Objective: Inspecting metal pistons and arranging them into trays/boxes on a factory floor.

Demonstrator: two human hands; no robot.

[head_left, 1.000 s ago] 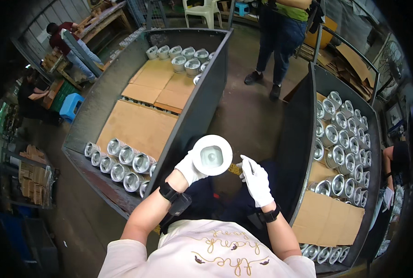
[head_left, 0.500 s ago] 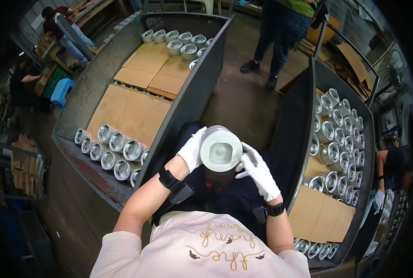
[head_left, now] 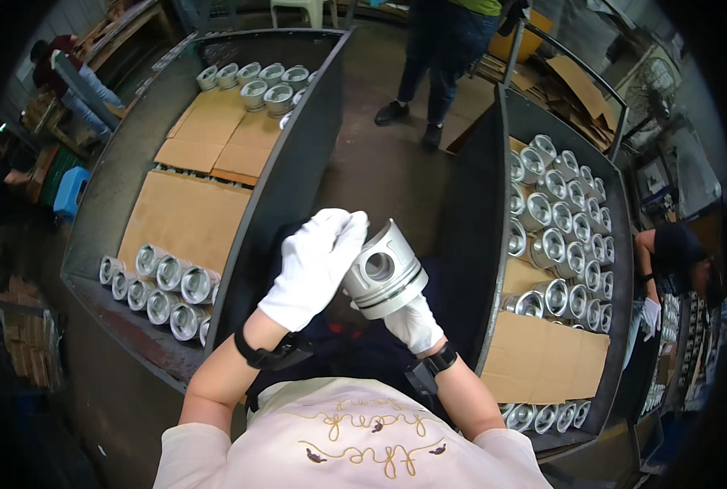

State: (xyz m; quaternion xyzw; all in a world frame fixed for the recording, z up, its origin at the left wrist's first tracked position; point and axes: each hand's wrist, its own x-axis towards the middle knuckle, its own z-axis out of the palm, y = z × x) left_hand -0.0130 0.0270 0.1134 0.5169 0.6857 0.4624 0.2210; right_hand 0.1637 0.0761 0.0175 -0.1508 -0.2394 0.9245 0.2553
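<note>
A silver metal piston [head_left: 389, 265] is tilted in front of me, its side showing a round pin hole and ring grooves near the lower end. My right hand [head_left: 415, 324], white-gloved, grips it from below, its fingers partly hidden behind the ringed end. Beside the piston's left edge is my left hand [head_left: 314, 269], also gloved, with its fingers bent and pressed together. It is close against the piston; whether anything is pinched in its fingertips cannot be made out.
A deep metal bin [head_left: 278, 175] at left holds pistons [head_left: 167, 273] and cardboard sheets [head_left: 184, 216]. Another bin [head_left: 469, 212] at right holds more pistons [head_left: 551, 212] and cardboard [head_left: 547, 354]. A person [head_left: 441, 57] stands beyond the gap; other people are at both sides.
The piston has turned from its dished crown facing me to its side facing me. My right hand has moved beneath it. My left hand's fingers have bunched together at its edge.
</note>
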